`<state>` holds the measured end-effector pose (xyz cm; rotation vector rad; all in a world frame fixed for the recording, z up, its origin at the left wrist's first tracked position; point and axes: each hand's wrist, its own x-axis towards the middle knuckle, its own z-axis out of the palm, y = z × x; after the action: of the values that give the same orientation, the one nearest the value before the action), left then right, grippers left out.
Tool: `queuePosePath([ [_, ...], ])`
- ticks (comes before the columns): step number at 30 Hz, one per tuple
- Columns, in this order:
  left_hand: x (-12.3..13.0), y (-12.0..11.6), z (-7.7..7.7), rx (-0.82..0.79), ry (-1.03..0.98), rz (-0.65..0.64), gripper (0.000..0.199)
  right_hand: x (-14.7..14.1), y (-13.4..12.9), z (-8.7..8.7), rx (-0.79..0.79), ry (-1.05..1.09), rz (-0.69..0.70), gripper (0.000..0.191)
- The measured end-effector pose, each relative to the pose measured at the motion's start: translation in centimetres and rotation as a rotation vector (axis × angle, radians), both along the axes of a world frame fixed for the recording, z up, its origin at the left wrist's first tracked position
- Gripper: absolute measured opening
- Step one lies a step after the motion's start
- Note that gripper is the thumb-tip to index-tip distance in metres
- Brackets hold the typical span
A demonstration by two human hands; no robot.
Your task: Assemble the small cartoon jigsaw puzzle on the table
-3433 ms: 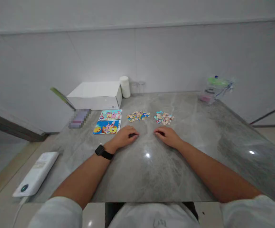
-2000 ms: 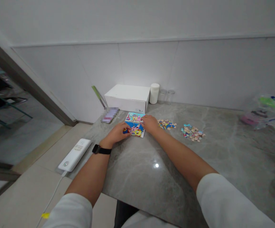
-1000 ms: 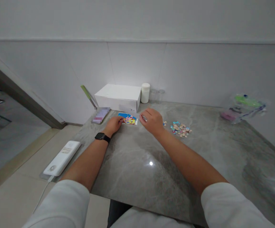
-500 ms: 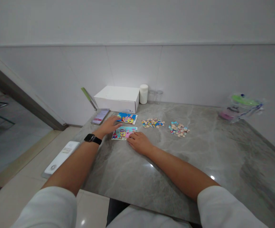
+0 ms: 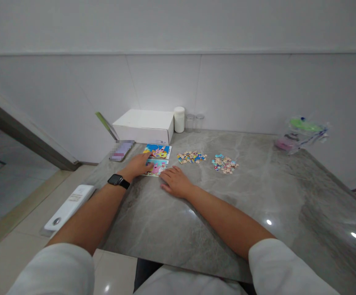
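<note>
Hands apart on two picture cards
Left hand (image 5: 137,166) over both cards' left edges — upper card (image 5: 160,151), lower card (image 5: 158,167); right hand (image 5: 176,182) at lower one's corner, grip unclear.

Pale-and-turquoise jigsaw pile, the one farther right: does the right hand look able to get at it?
Likely yes. The right hand lies open by the pink-and-turquoise cartoon card, and only bare grey marbled tabletop shows between it and the jigsaw pile.
</note>
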<state>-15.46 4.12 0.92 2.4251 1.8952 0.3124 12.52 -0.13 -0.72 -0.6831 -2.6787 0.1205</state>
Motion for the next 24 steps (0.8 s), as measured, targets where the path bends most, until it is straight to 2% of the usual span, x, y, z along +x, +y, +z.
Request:
queuePosePath([
  [10,-0.16,0.19,-0.08,0.040,-0.069,-0.005,0.053,0.04,-0.04,0.11,-0.049,-0.026,0.010,0.048],
  [19,0.13,-0.22,0.40,0.042,0.068,-0.031,0.050,0.04,-0.09,0.29,-0.054,-0.046,0.014,0.047],
  [24,0.14,-0.09,0.18,0.066,0.073,-0.031,0.051,0.06,-0.04,0.17,-0.040,-0.040,0.011,0.047],
])
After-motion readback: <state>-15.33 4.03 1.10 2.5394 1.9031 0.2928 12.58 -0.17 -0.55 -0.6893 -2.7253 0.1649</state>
